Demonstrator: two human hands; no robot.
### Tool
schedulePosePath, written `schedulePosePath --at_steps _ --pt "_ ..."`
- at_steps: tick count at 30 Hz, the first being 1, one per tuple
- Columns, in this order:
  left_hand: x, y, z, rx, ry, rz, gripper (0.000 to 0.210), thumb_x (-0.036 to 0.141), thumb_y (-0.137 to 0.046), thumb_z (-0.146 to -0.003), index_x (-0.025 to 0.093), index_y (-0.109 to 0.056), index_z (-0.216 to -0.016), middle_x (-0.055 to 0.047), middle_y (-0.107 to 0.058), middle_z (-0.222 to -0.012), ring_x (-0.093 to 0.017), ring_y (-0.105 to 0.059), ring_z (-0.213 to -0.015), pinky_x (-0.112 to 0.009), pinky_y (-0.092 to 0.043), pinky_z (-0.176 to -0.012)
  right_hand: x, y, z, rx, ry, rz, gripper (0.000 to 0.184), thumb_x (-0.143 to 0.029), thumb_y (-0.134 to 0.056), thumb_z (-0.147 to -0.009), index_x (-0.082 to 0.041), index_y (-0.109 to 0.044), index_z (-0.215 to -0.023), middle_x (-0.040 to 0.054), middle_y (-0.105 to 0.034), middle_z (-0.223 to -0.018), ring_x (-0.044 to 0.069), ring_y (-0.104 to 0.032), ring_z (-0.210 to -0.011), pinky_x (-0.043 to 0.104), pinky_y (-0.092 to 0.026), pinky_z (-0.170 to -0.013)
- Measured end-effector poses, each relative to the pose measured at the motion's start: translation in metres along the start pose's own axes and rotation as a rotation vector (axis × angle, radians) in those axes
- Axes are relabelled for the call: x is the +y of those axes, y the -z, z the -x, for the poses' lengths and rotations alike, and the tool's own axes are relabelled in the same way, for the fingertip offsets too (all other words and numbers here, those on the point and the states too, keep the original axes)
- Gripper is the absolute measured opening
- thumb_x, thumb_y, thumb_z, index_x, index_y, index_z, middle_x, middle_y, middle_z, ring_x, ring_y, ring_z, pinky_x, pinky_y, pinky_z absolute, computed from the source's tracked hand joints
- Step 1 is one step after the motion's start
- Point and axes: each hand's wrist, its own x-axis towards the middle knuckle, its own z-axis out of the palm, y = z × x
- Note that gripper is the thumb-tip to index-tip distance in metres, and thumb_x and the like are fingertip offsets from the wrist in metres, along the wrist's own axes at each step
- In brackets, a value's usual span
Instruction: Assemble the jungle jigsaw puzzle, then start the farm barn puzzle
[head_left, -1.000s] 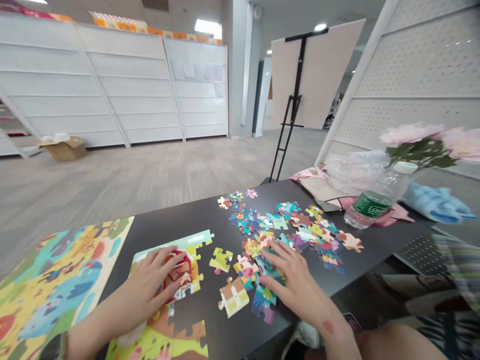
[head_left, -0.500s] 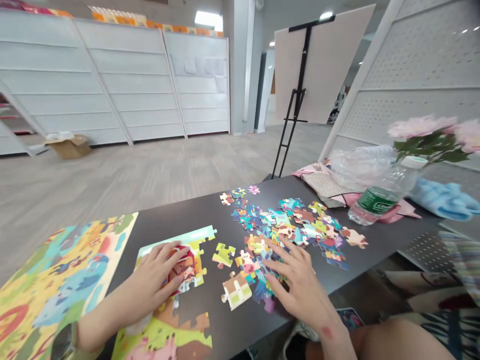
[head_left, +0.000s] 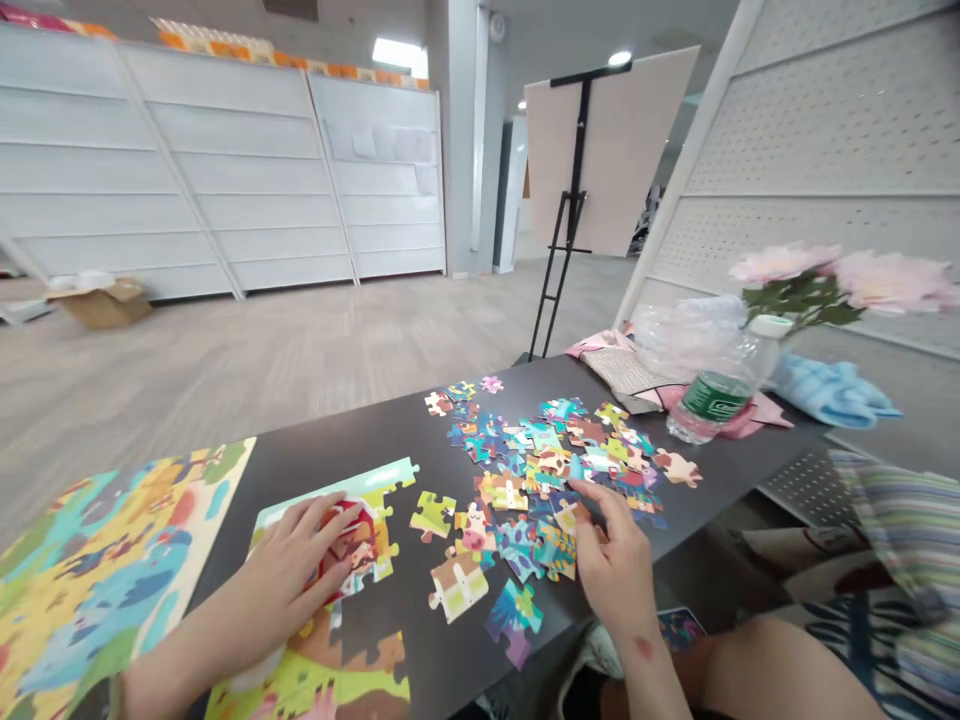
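My left hand [head_left: 292, 565] lies flat, fingers spread, over a partly joined jigsaw puzzle [head_left: 352, 680] at the table's left. Its fingers cover part of a red picture area. My right hand [head_left: 616, 555] is at the right of the loose pile, index finger stretched forward and thumb below it. Between them is a dark blue and brown puzzle piece [head_left: 568, 508]; the other fingers are curled. Loose puzzle pieces [head_left: 517, 548] spread left of this hand. Nearer the joined part lie a green piece [head_left: 433, 514] and a brown-and-cream piece [head_left: 458, 585].
A colourful picture sheet [head_left: 127, 570] lies at the far left of the dark table [head_left: 315, 440]. At the right stand a water bottle [head_left: 709, 400] and pink flowers [head_left: 885, 280], beside a blue cloth [head_left: 832, 390]. An easel [head_left: 559, 260] stands beyond the table.
My right hand has gone from spread over the pile to fingers drawn in around one piece, uncovering pieces to its left. The left hand stays on the joined puzzle. The view has shifted slightly.
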Motion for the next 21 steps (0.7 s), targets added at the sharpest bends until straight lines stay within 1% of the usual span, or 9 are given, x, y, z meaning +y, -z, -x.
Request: schedulePosePath --at_steps 2,4,6,9,11,13,15,17,21 --pt "-0.003 -0.003 0.001 0.014 -0.019 -0.011 0.05 0.049 -0.044 -0.102 0.035 -0.042 -0.15 -0.005 -0.047 -0.151 -0.03 -0.044 -0.137 -0.049 -0.045 -0.11 -0.007 -0.004 -0.002 -0.054 0.033 0.14 0.045 -0.028 -0.044 -0.095 -0.018 -0.051 -0.138 0.0139 -0.057 -0.139 0.031 -0.05 -0.131 0.051 -0.042 -0.107" --pt "-0.008 -0.008 0.001 0.04 -0.059 -0.023 0.049 0.048 -0.044 -0.102 0.037 -0.042 -0.15 -0.004 -0.049 -0.15 -0.03 -0.044 -0.137 -0.049 -0.045 -0.11 -0.017 -0.006 -0.005 -0.155 0.076 0.263 0.054 -0.033 -0.046 -0.097 -0.018 -0.042 -0.149 0.0134 -0.049 -0.15 0.034 -0.039 -0.141 0.057 -0.034 -0.113" --pt "-0.013 -0.014 0.002 0.061 -0.079 -0.038 0.051 0.048 -0.044 -0.102 0.039 -0.039 -0.152 -0.002 -0.049 -0.151 -0.03 -0.043 -0.138 -0.049 -0.046 -0.11 -0.026 -0.003 -0.008 -0.311 0.141 0.303 0.055 -0.037 -0.047 -0.098 -0.021 -0.042 -0.15 0.0095 -0.048 -0.153 0.035 -0.034 -0.145 0.06 -0.028 -0.116" --pt "-0.021 -0.021 0.002 0.07 -0.054 -0.066 0.055 0.049 -0.048 -0.1 0.04 -0.035 -0.153 -0.003 -0.046 -0.154 -0.03 -0.044 -0.138 -0.048 -0.048 -0.109 -0.033 0.008 -0.008 -0.499 0.268 0.202 0.048 -0.033 -0.047 -0.099 -0.027 -0.048 -0.147 0.0048 -0.051 -0.151 0.031 -0.032 -0.147 0.057 -0.029 -0.117" --pt "-0.025 -0.024 0.003 0.073 -0.053 -0.078 0.054 0.048 -0.049 -0.1 0.042 -0.036 -0.153 -0.003 -0.046 -0.155 -0.03 -0.045 -0.138 -0.048 -0.049 -0.108 -0.031 0.012 -0.006 -0.497 0.292 0.125 0.043 -0.028 -0.045 -0.099 -0.027 -0.054 -0.141 0.0047 -0.055 -0.147 0.029 -0.033 -0.147 0.054 -0.033 -0.116" --pt "-0.028 -0.025 0.004 0.068 -0.072 -0.085 0.053 0.046 -0.048 -0.101 0.042 -0.036 -0.153 -0.003 -0.047 -0.154 -0.031 -0.046 -0.138 -0.049 -0.049 -0.107 -0.026 0.012 -0.004 -0.422 0.241 0.101 0.039 -0.023 -0.044 -0.098 -0.025 -0.062 -0.133 0.0055 -0.061 -0.141 0.028 -0.039 -0.143 0.052 -0.037 -0.113" --pt "-0.03 -0.026 0.004 0.065 -0.085 -0.091 0.054 0.045 -0.048 -0.101 0.042 -0.035 -0.153 -0.003 -0.048 -0.153 -0.031 -0.046 -0.138 -0.049 -0.049 -0.107 -0.023 0.007 -0.003 -0.341 0.162 0.143 0.038 -0.021 -0.043 -0.096 -0.023 -0.065 -0.127 0.0066 -0.064 -0.137 0.029 -0.044 -0.139 0.053 -0.04 -0.111" --pt "-0.03 -0.026 0.005 0.068 -0.085 -0.096 0.055 0.044 -0.049 -0.101 0.042 -0.034 -0.154 -0.002 -0.048 -0.154 -0.031 -0.046 -0.138 -0.05 -0.049 -0.107 -0.025 0.003 -0.004 -0.301 0.118 0.214 0.038 -0.023 -0.045 -0.096 -0.022 -0.064 -0.129 0.0075 -0.062 -0.139 0.03 -0.045 -0.138 0.055 -0.039 -0.111" --pt "-0.027 -0.026 0.006 0.098 -0.073 -0.087 0.054 0.044 -0.047 -0.101 0.042 -0.034 -0.154 0.0 -0.046 -0.155 -0.031 -0.044 -0.14 -0.048 -0.048 -0.109 -0.033 0.005 -0.007 -0.445 0.21 0.19 0.04 -0.026 -0.048 -0.097 -0.028 -0.06 -0.136 0.0023 -0.061 -0.141 0.03 -0.04 -0.141 0.055 -0.034 -0.114"
